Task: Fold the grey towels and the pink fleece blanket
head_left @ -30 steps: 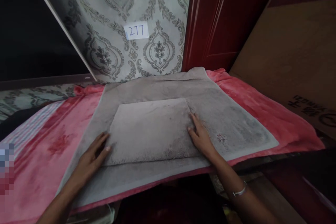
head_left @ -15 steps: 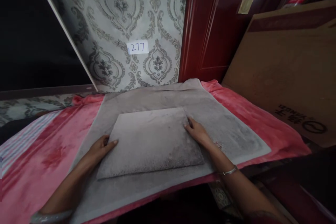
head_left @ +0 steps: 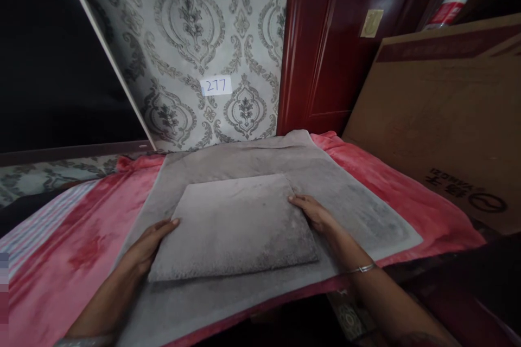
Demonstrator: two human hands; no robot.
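The left hand (head_left: 148, 241) has its fingers (head_left: 169, 223) flat and close together along the 9 o'clock edge of the folded pad (head_left: 234, 225), thumb tucked under or behind that edge; the right hand (head_left: 315, 214) lies the same way at the 3 o'clock edge, fingers (head_left: 299, 201) narrow and pressing the side. Whether either hand truly pinches the pad or only rests against it I cannot tell, as the fingertips sink out of sight at the edges. The pad sits in the middle of a larger grey cloth (head_left: 358, 211), which is spread over a red blanket (head_left: 427, 211) on the table. The likely trouble, as I judge it: the pad is soft and wide, held only at its two sides, so it may sag or unfold in the middle if lifted; and the grey cloth under it may drag along and bunch, since its 6 o'clock edge hangs past the table's front. At 3 o'clock a cardboard box (head_left: 439, 119) leans close, so an elbow swung that way may catch it. The room is dim; the area at 9 to 11 o'clock is black, the table's underside is lost in shadow, and both forearms are cut off by the picture's bottom.
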